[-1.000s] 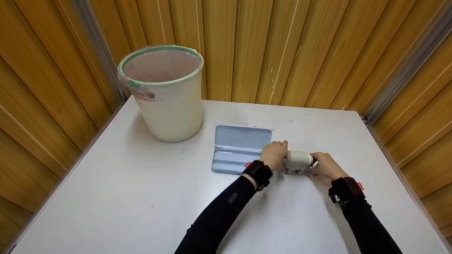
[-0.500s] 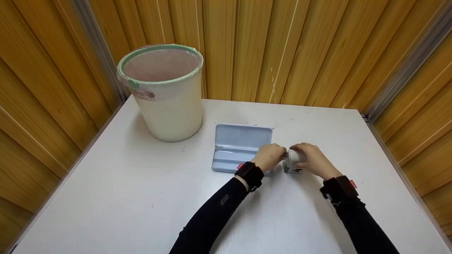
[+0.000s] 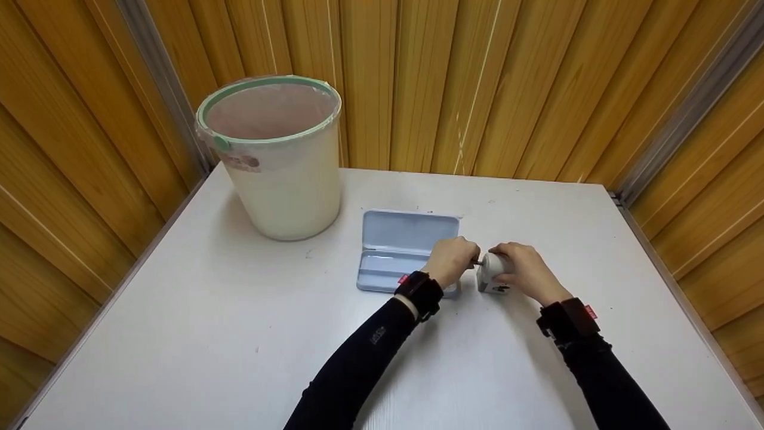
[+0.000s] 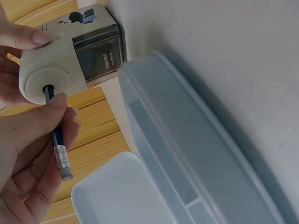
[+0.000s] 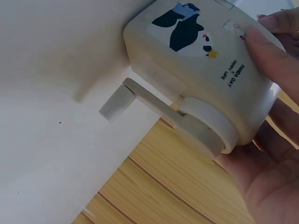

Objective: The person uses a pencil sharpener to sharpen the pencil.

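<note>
My left hand [image 3: 450, 261] pinches a dark blue pencil [image 4: 57, 135] between thumb and fingers, with its silver band and grey eraser end sticking out below. The pencil's other end sits in the round hole of a cream crank pencil sharpener [image 4: 51, 58], so its point is hidden. From above, my right hand [image 3: 528, 272] grips the sharpener, thumb along one side and fingers on the other. Panda pictures and a crank handle [image 5: 117, 103] show on the sharpener in the right wrist view, with no hand on the crank. A dark see-through shavings drawer [image 4: 99, 55] faces the pencil side.
A light blue pencil case [image 3: 412, 230] lies open on the white table [image 3: 209, 334], partly behind my left hand. At the back left stands a cream bin [image 3: 286, 197] with a green rim and plastic liner. Wood-look panels [image 3: 430, 89] wall the table's back and sides.
My right hand has shifted from the sharpener's crank side to grip over its body. The left hand has drawn back slightly leftward with the pencil, baring a bit of it at the hole.
</note>
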The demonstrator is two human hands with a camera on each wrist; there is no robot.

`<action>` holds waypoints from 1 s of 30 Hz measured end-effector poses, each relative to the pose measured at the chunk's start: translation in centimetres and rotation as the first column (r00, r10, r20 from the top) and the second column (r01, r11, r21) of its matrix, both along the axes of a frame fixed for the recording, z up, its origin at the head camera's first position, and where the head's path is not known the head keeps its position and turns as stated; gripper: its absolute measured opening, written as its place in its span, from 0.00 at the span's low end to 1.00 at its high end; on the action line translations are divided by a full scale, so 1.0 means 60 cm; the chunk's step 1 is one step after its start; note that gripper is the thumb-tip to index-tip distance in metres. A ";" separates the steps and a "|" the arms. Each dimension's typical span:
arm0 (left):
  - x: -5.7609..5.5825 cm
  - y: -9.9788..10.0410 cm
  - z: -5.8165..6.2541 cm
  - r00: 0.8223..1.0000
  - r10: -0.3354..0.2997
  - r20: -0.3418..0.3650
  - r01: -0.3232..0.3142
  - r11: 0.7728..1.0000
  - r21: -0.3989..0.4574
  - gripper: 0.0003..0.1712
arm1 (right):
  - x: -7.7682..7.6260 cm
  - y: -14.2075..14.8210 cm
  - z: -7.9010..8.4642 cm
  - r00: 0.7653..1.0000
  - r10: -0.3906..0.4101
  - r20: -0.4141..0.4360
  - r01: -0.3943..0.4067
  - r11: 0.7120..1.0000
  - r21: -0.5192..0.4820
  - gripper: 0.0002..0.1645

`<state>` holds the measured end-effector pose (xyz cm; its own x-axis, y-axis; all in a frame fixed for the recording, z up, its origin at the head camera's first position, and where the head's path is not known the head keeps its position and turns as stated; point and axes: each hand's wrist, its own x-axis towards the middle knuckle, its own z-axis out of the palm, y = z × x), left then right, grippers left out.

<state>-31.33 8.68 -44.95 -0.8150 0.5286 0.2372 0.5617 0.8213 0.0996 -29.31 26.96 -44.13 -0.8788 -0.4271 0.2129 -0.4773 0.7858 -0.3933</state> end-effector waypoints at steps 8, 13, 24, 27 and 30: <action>-0.011 -0.028 -0.002 1.000 0.016 0.018 -0.016 1.000 0.012 0.08 | -0.001 -0.006 -0.003 1.000 -0.008 0.008 0.008 1.000 0.022 0.28; -0.022 -0.070 -0.005 0.998 0.056 0.020 -0.056 0.998 0.033 0.10 | 0.000 -0.007 -0.002 0.999 -0.026 0.022 0.025 0.999 0.036 0.28; -0.022 -0.149 0.001 0.996 0.084 0.036 -0.087 0.990 0.113 0.07 | 0.001 -0.005 0.001 0.998 -0.055 0.034 0.053 0.997 0.062 0.28; -0.020 -0.159 0.004 0.996 0.081 0.030 -0.084 0.989 0.126 0.06 | 0.000 -0.004 0.000 0.997 -0.065 0.039 0.063 0.996 0.063 0.28; -0.017 -0.168 0.008 0.997 0.065 0.031 -0.069 0.986 0.154 0.07 | 0.000 -0.002 -0.002 0.996 -0.072 0.044 0.069 0.996 0.055 0.27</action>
